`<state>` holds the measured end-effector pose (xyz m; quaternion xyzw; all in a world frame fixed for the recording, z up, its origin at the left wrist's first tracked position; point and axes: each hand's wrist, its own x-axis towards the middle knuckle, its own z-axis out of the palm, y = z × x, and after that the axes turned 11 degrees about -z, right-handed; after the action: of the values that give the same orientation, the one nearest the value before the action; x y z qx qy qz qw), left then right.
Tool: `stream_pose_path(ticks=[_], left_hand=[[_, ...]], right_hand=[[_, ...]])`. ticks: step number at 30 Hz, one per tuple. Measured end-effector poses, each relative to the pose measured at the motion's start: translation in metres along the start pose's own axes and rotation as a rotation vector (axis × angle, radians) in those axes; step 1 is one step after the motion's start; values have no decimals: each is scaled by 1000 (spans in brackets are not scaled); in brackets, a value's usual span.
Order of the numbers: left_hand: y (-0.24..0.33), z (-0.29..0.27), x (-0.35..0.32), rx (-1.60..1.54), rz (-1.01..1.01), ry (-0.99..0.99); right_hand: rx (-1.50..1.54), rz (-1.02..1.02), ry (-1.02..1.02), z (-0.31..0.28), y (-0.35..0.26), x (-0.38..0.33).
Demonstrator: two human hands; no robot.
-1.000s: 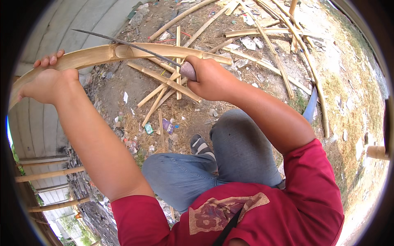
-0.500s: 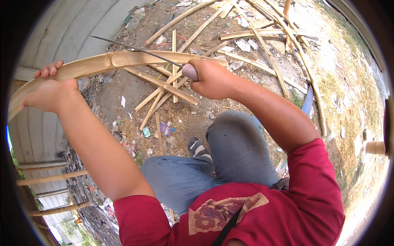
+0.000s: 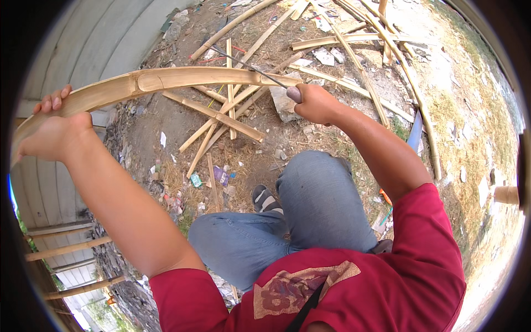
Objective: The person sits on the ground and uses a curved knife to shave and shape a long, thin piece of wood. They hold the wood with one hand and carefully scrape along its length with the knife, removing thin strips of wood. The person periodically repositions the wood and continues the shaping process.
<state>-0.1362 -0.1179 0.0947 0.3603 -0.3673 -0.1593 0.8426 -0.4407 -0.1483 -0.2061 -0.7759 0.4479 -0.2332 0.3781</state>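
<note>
one knife [image 3: 251, 68] laid across one bamboo strip [image 3: 171, 79]

in the head view, the only one we have, we count two bare hands at work. our left hand [image 3: 52, 130] grips the strip near its left end; its fingers sit close together, hooked over the far edge, though we cannot tell exactly how the thumb lies. our right hand [image 3: 318, 104] is wrapped round the knife's single handle [image 3: 294, 94], fingers curled tight, their tips hidden from us.

the strip is raised in front of us, running from the left hand to near the right fist, and we see one clear node on it. the dark, slim blade slants over its right part, the tip reaching past the far edge; we cannot tell how firmly it touches.

below, at least four crossed bamboo pieces [image 3: 227, 116] lie on the littered ground [image 3: 149, 133]. we also count one blue tapering object [image 3: 415, 131] at the right, one purple wrapper [image 3: 221, 176] and one small teal packet [image 3: 196, 180]. two bent knees in jeans [image 3: 323, 205] show nearer us, with one foot in a striped sandal [image 3: 266, 199]. two poles stand out at the lower left.
</note>
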Motion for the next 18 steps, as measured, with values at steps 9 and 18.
stream_pose_path(ticks=[9,18], left_hand=[[-5,-19,24,-50,-47,2],[-3,-37,59,-75,-130,-155]], right_hand=[[149,347,5,64,95,-6],[-16,97,12,33,79,-14]])
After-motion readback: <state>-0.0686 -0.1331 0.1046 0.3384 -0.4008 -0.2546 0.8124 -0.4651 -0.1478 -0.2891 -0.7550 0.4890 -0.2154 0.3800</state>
